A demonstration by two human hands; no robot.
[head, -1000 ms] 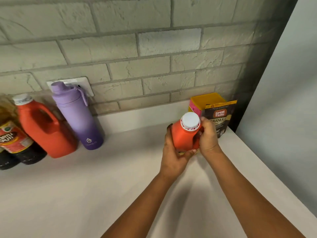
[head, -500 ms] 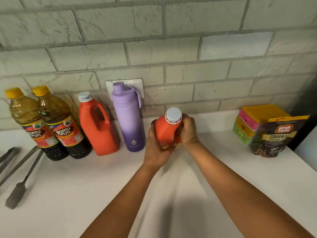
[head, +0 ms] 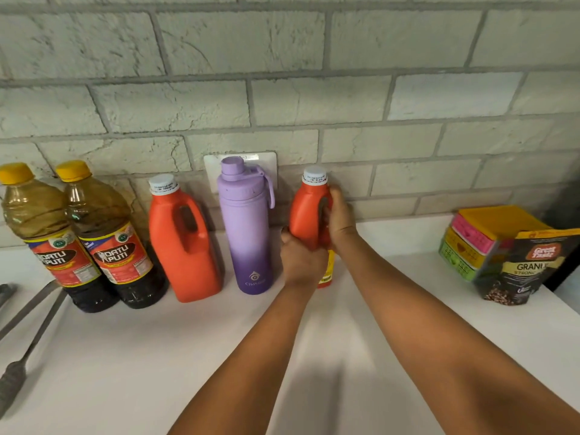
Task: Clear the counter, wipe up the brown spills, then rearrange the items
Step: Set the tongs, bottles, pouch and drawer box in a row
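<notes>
Small orange jug (head: pixel 307 211) carried from beside the coffee pouch (head: pixel 530 271), at 3 o'clock on the tabletop (head: pixel 157 356), toward the wall; now upright at 3 o'clock of the purple flask (head: pixel 248 233), just beside it. Right hand (head: pixel 337 219) shifted from the cap region onto the handle side; left hand (head: pixel 303 259) now lower on the jug's body. Contact between jug base and tabletop not discernible. Two brown-liquid bottles (head: pixel 78 240) and tongs (head: pixel 25 334) newly within view at 9 o'clock.

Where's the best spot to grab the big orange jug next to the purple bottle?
Probably by the big orange jug's built-in loop handle, which faces forward and right. Come from the front and curl fingers through the hole. The jug stands upright, and the purple bottle crowds its right side.
</notes>
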